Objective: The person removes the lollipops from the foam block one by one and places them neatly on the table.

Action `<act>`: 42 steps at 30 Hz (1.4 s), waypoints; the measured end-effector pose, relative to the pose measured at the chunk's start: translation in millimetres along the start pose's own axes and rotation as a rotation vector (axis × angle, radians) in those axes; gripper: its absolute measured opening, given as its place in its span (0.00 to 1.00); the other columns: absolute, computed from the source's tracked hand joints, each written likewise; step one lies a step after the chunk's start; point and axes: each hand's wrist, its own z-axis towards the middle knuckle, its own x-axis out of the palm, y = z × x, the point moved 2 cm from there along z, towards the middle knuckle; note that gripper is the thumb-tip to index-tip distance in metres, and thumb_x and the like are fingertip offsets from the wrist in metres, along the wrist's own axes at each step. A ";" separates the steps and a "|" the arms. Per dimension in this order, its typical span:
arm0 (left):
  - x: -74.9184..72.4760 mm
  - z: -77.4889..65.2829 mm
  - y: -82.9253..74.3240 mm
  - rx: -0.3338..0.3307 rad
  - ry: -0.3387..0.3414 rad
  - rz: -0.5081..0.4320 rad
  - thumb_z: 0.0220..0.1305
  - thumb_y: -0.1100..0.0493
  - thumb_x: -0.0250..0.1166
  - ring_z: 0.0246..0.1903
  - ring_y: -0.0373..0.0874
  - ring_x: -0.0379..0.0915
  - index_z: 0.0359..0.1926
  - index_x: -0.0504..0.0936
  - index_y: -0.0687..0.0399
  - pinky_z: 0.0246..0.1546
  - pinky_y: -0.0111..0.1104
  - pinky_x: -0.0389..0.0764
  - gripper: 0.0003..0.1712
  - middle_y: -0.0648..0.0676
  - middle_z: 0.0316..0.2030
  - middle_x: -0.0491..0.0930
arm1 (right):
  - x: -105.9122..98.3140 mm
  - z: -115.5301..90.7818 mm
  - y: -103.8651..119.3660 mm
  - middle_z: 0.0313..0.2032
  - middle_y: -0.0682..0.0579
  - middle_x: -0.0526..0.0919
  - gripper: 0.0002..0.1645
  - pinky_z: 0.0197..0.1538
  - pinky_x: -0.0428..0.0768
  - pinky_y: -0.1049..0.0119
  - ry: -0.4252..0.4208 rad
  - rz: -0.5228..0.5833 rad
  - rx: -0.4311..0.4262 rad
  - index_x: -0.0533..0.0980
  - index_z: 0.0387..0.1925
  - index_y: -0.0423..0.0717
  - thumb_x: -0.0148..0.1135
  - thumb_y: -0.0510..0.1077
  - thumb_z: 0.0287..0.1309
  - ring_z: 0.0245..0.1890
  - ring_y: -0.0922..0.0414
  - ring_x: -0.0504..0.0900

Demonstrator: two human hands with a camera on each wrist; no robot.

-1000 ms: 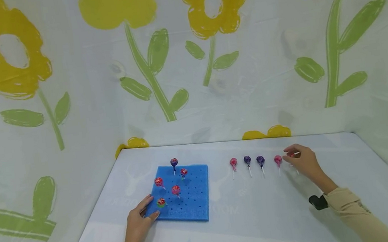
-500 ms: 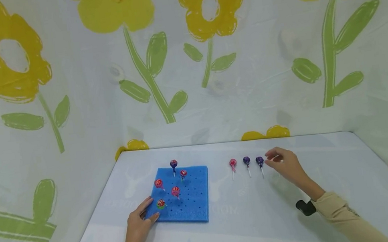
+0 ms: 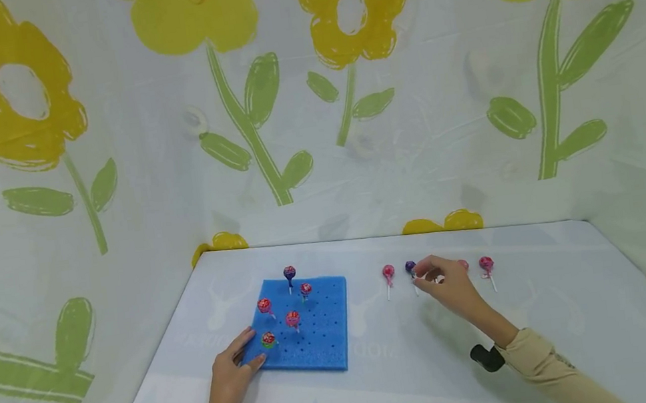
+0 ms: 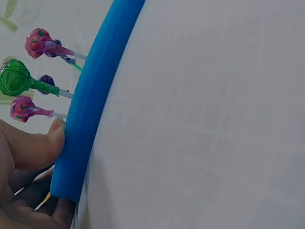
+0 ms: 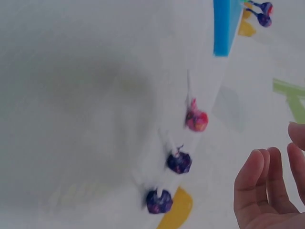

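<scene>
My left hand (image 3: 229,374) grips the near-left corner of a blue foam board (image 3: 321,336) pierced with small holes. In the left wrist view, its thumb (image 4: 50,143) lies on the board's face and its fingers wrap the edge. My right hand (image 3: 448,283) hovers over a row of wrapped lollipops, its fingers loosely bent with nothing between them. A purple lollipop (image 3: 410,266) shows just beyond its fingertips, a pink lollipop (image 3: 388,270) to the left. Behind the hand another pink one is partly hidden. The right wrist view shows a second purple lollipop (image 5: 159,201).
Several lollipops stand upright in the board, among them a purple one (image 3: 289,272) at the back and a green-and-red one (image 3: 268,338) near my left thumb. A pink lollipop (image 3: 486,265) lies at the row's right end. A flowered curtain (image 3: 416,170) rises behind the white table (image 3: 441,375).
My right hand has moved left along the row, from the rightmost lollipops to the purple ones, uncovering the right end. The lollipops stay where they lay; my left hand keeps its place.
</scene>
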 end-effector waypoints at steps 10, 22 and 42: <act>-1.7 -2.6 -2.5 -0.006 0.006 -0.012 0.54 0.69 0.68 0.64 0.60 0.60 0.61 0.73 0.63 0.64 0.47 0.64 0.31 0.60 0.64 0.66 | 30.0 -5.3 23.5 0.36 0.49 0.81 0.09 0.37 0.81 0.67 0.062 0.115 -0.023 0.78 0.38 0.43 0.67 0.38 0.54 0.36 0.55 0.77; -1.0 -1.5 -0.2 -0.005 0.002 -0.012 0.54 0.69 0.68 0.64 0.60 0.60 0.61 0.73 0.63 0.64 0.47 0.64 0.31 0.60 0.64 0.66 | 61.4 -4.4 52.9 0.36 0.47 0.81 0.08 0.34 0.81 0.68 0.089 0.197 -0.065 0.79 0.35 0.49 0.67 0.35 0.53 0.35 0.56 0.78; -1.2 -2.5 -2.0 -0.010 -0.001 -0.028 0.54 0.68 0.68 0.64 0.59 0.61 0.60 0.74 0.61 0.64 0.46 0.65 0.30 0.59 0.64 0.67 | 109.1 -3.0 78.2 0.38 0.45 0.81 0.09 0.36 0.83 0.68 0.185 0.265 -0.120 0.77 0.39 0.46 0.66 0.37 0.55 0.38 0.56 0.80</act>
